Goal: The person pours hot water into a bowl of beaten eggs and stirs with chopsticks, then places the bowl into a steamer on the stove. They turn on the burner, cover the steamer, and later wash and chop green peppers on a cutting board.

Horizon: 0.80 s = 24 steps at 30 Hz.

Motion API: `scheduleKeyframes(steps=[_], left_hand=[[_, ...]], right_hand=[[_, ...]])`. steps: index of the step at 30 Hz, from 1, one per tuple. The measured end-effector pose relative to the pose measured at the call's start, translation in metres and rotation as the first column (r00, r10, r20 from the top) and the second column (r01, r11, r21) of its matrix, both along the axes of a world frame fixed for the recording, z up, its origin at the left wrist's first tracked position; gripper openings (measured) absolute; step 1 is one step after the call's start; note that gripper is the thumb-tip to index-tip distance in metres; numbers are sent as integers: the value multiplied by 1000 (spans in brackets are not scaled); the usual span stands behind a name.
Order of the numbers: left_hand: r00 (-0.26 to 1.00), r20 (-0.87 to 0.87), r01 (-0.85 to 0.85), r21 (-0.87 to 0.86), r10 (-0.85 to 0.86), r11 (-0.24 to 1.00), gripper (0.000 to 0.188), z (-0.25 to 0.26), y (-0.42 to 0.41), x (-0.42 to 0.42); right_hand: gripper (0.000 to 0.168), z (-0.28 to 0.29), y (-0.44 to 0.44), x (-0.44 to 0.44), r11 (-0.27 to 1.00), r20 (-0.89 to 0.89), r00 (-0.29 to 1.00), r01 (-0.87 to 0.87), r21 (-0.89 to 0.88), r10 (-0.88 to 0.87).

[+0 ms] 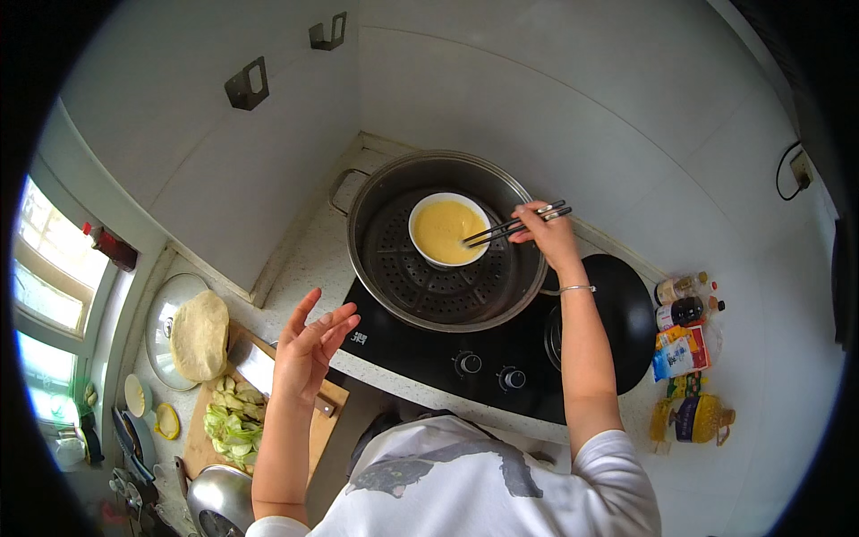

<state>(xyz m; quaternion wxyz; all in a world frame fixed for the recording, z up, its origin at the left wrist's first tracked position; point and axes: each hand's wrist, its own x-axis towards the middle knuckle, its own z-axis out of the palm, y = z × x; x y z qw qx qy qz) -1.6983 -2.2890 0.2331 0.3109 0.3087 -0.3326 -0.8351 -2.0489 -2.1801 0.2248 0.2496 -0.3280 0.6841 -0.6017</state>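
Observation:
My right hand [545, 231] grips a pair of dark chopsticks [500, 229], their tips dipped in a yellow liquid [446, 235] that looks like beaten egg. The liquid fills a white bowl [414, 248], which sits on the perforated rack [402, 288] inside a large metal steamer pot [352, 258]. That pot stands on a black glass cooktop [416, 349]. Held in the air at the pot's lower left, my left hand [312, 346] has its fingers apart and nothing in it. Below and behind it lies a cutting board [199, 429] with a cleaver [251, 362] and sliced green vegetable [231, 423].
A pale dough piece [201, 335] rests on a glass lid [161, 352] at the left. Beside my right forearm is a black wok [624, 322]. Sauce bottles [681, 312], seasoning packets [678, 356] and an oil jug [694, 419] stand at the right. A metal pan [218, 493] is lower left.

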Motion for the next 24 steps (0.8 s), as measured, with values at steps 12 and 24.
scheduleKeyframes(steps=[12,24], left_hand=[[1000,-17,26,27,-26,999,54,-1,3,-8],[999,-47,15,26,-14,1000,53,-3,6,-6]], right_hand=[[21,1,-3,12,985,-18,999,23,-170,-27],[18,13,0,8,986,-201,966,151,-77,-163]])
